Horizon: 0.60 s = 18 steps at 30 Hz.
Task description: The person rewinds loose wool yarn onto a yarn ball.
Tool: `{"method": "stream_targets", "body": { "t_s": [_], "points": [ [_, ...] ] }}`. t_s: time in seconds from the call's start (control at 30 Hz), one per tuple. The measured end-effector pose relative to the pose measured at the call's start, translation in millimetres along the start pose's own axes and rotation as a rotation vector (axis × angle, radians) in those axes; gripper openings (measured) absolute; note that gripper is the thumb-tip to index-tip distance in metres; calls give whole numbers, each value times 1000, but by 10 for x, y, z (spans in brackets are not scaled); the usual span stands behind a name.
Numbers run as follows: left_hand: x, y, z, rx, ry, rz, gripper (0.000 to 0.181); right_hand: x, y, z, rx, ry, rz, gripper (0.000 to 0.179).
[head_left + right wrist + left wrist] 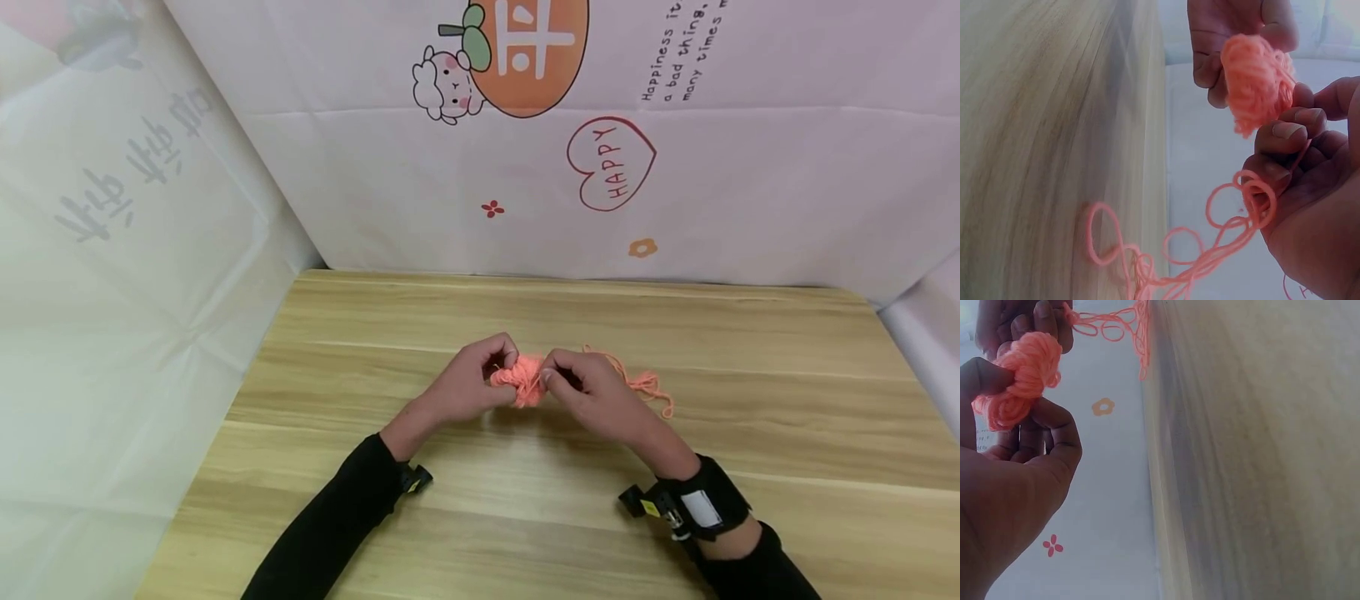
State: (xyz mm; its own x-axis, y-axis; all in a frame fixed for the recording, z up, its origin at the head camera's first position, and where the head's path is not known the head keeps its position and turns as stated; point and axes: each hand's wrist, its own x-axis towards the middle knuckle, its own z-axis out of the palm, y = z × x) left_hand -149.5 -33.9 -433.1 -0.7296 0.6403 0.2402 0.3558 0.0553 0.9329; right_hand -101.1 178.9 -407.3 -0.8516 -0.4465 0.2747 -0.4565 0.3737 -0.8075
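A small bundle of coral-pink yarn [527, 377] is held between both hands above the wooden table. My left hand [474, 382] grips its left end, the thumb pressed on the wound strands [1035, 362] in the left wrist view. At the bundle's right side, my right hand [592, 390] pinches a strand of the yarn between thumb and fingers. Loose yarn [1210, 256] trails in loops from below the right hand's fingers in the right wrist view. In the head view these loose loops [645, 385] appear to the right, behind that hand.
The wooden table [375, 325] has a white printed sheet [390, 192] behind it and another white sheet [135, 333] along its left side. A black strap [712, 500] with a small camera [637, 502] sits on the right wrist. Another small camera [416, 478] is at the left wrist.
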Motion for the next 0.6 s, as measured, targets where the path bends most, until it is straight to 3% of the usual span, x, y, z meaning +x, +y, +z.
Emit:
{"method": "stream_targets", "body": {
  "t_s": [0.13, 0.3, 0.47, 0.6],
  "points": [
    [-5, 47, -13, -32, -76, 1, 20, 5, -2, 1, -3, 1, 4, 21],
    [12, -39, -14, -98, -157, 45, 19, 5, -9, -20, -11, 13, 37, 21],
    [23, -202, -12, -213, -170, 96, 23, -4, 9, -46, 38, -7, 72, 21],
    [18, -231, -11, -302, -204, 94, 21, -8, 20, -50, 70, -14, 88, 20]
  ]
}}
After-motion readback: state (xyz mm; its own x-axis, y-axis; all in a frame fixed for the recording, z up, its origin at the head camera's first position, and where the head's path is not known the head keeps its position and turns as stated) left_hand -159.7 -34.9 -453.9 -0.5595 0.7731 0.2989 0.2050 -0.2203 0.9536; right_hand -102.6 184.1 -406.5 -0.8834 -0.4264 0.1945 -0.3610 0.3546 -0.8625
